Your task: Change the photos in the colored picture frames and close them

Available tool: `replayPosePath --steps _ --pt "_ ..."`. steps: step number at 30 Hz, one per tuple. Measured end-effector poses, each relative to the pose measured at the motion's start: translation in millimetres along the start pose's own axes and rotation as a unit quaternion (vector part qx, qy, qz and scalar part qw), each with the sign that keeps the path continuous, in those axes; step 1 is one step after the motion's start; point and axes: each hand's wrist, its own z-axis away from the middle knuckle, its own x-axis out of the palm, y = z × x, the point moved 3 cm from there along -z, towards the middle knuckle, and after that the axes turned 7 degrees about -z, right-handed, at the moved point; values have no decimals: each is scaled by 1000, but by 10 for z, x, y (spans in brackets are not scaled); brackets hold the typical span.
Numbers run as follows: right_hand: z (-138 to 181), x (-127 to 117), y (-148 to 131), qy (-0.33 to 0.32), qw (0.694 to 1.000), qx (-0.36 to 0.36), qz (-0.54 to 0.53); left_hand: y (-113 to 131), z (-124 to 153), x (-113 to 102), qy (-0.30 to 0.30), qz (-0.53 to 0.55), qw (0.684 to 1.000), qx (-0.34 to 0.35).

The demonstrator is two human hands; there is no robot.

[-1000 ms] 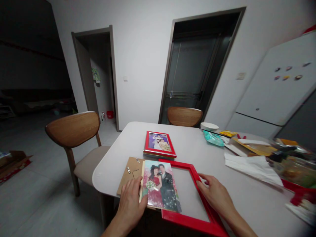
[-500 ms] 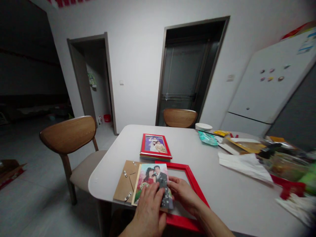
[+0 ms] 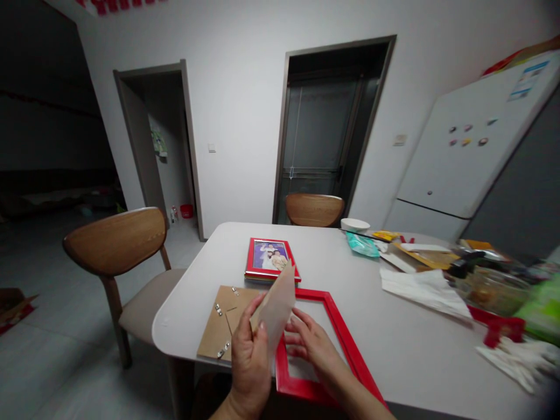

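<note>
A photo print (image 3: pixel 276 308) is standing lifted off the table with its pale back turned toward the camera, tilted up above the left side of an empty red frame (image 3: pixel 345 344). The left hand (image 3: pixel 250 361) is gripping the print at its lower edge, thumb on the near face and fingers curled behind it. The right hand (image 3: pixel 312 345) is lying just beside it, palm down and fingers loosely spread inside the frame's opening, touching the surface there and holding nothing. The frame is lying flat at the near edge of the white table (image 3: pixel 371 303). Just left of it, a brown backing board (image 3: pixel 221 321) with small metal clips is lying flat, partly hidden behind the left hand. Farther back, near the table's middle, a stack of 2 or more red frames (image 3: pixel 271 261) is sitting with a picture showing on top. To the right, white paper (image 3: pixel 422 286), a teal packet (image 3: pixel 362 245), a white bowl (image 3: pixel 354 224) and blurred clutter are lying well apart from the hands. A wooden chair (image 3: pixel 118 245) is standing at the table's left side, another (image 3: pixel 314 210) at the far end, and a white fridge (image 3: pixel 472 146) is standing at the right.
</note>
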Motion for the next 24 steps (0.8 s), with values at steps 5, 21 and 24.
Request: replayPosePath --steps 5,21,24 --pt "32 -160 -30 42 996 -31 -79 -53 41 181 -20 51 996 -65" --pt "-302 -974 -284 124 972 -43 195 -368 278 176 -299 -280 912 37" --pt "-304 -921 -287 127 960 -58 244 -380 310 183 -327 -313 889 69"
